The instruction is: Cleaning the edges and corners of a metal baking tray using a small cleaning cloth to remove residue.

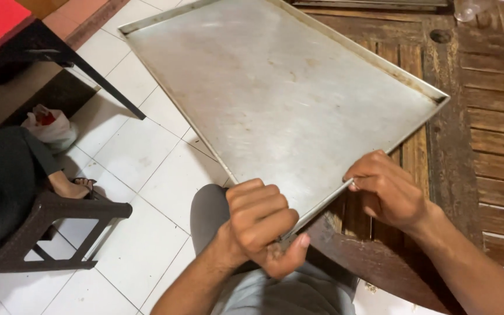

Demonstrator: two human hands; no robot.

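Gripping a large, shallow metal baking tray (287,99) by its near rim, at about six o'clock in the view; tray lying flat and tilted corner-wise, partly resting on a slatted wooden table (497,128) toward three o'clock and partly overhanging the white tiled floor (147,157) toward nine o'clock. Left hand (261,224) curling into a fist, fingers together and clamped over the rim's lower end, thumb pressing from beneath. Right hand (389,189) pinching the same rim farther up toward four o'clock, fingertips closed on the thin edge. Showing a bare tray surface, dull and lightly stained, carrying nothing. Judging progress only loosely: tray already down on the table and both hands working its edge, yet impossible to tell from this view whether straightening, wiping or merely steadying, so how much remains is unclear. Sitting at eight o'clock, another person on a dark plastic chair (59,224), one sandalled foot (74,186) showing, a white plastic bag (51,125) just beyond
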